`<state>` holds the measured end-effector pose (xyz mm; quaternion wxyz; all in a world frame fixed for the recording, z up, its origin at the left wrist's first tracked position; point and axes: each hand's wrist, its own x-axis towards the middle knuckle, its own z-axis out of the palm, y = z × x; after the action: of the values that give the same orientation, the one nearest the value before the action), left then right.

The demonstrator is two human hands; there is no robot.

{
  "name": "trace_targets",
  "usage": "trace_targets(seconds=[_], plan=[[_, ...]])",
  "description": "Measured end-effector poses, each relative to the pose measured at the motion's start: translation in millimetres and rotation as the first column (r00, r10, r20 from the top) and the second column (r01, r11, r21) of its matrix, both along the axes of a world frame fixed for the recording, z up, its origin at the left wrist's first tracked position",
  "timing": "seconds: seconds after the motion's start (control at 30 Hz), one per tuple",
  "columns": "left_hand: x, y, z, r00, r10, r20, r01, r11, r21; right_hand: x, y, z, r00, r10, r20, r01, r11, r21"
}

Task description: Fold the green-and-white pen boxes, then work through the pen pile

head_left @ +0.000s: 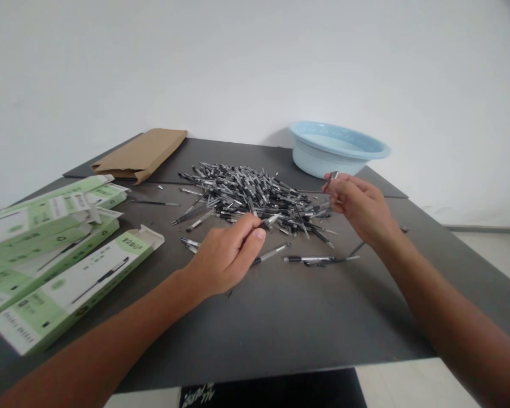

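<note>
A big heap of black and silver pens (250, 195) lies in the middle of the dark table (280, 317). My left hand (227, 255) rests at the heap's near edge, fingers closed on a pen (271, 220) whose tip points right. My right hand (357, 204) hovers at the heap's right side, fingers pinched on a small pen part (332, 177) held up near the bowl. Two loose pens (318, 259) lie on the table between my hands.
A light blue plastic bowl (338, 148) stands at the back right. A brown paper envelope (142, 154) lies at the back left. Several green and white pen boxes (55, 249) are stacked at the left. A single thin refill (153, 202) lies beside the boxes.
</note>
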<state>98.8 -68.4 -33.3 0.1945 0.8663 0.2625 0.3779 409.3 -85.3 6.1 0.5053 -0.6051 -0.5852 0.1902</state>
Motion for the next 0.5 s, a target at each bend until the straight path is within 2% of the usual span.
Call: trace_targets(seconds=[0.03, 0.07, 0.17, 0.23, 0.33, 0.43, 0.5], plan=[[1, -3, -0.1, 1.0, -0.023, -0.015, 0.023, 1.0, 0.009, -17, -7, 3.1, 0.974, 0.074, -0.215, -0.08, 0.997, -0.02], [2, -7, -0.3, 0.999, -0.045, -0.03, 0.046, 0.999, 0.014, -33, -13, 5.5, 0.924, 0.127, -0.36, -0.147, 0.989, -0.03], [5, -15, -1.0, 0.994, -0.089, -0.059, 0.09, 0.996, 0.016, -66, -28, 5.9, 0.797, 0.206, -0.567, -0.269, 0.963, -0.028], [6, -18, -1.6, 0.993, -0.103, -0.065, 0.104, 0.994, 0.018, -75, -36, -0.3, 0.761, 0.24, -0.603, -0.331, 0.943, -0.042], [6, -20, -1.9, 0.993, -0.097, -0.061, 0.1, 0.994, 0.039, -73, -45, -13.5, 0.756, 0.259, -0.601, -0.361, 0.931, -0.054], [6, -22, -0.6, 0.995, -0.085, -0.058, 0.089, 0.993, 0.074, -67, -53, -20.5, 0.769, 0.284, -0.573, -0.347, 0.938, 0.0], [7, -24, 1.0, 0.994, -0.09, -0.057, 0.095, 0.991, 0.098, -66, -57, -19.1, 0.776, 0.317, -0.546, -0.349, 0.936, 0.048]])
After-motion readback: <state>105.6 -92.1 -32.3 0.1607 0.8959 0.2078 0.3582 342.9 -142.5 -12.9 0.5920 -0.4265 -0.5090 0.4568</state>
